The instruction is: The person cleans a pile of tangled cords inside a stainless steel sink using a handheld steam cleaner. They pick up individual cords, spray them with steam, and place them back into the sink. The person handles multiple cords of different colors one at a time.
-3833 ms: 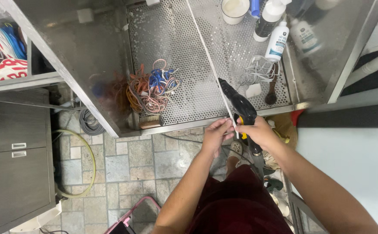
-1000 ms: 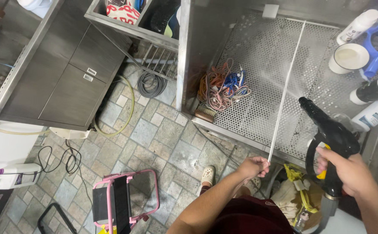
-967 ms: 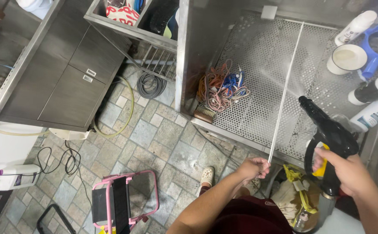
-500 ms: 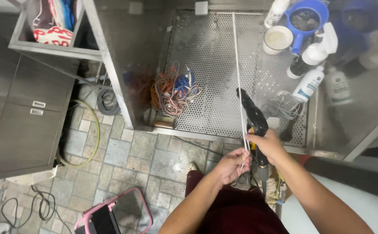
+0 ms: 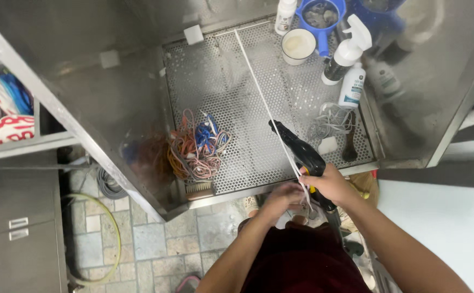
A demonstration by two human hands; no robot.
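My right hand (image 5: 332, 183) grips a black spray gun (image 5: 296, 151) with a yellow trigger, its nozzle pointing up and left over the perforated metal tray (image 5: 231, 81) of a steel wash cabinet. My left hand (image 5: 281, 196) pinches the near end of a long thin white strip (image 5: 264, 106), which runs diagonally across the tray toward the back wall. The two hands are close together at the cabinet's front edge. A tangle of orange, pink and blue cords (image 5: 196, 145) lies on the tray to the left of the gun.
A white cup (image 5: 298, 45), a blue strainer (image 5: 321, 16), spray bottles (image 5: 351, 65) and a brush (image 5: 349, 142) stand at the tray's back and right. A scrub brush (image 5: 199, 190) lies at the front edge. Grey cabinet drawers (image 5: 14, 228) and a coiled hose (image 5: 104, 239) are on the tiled floor, left.
The view swung back from the floor to the wash cabinet. My hands came together at the front edge, the gun now over the tray and the strip held close beside it.
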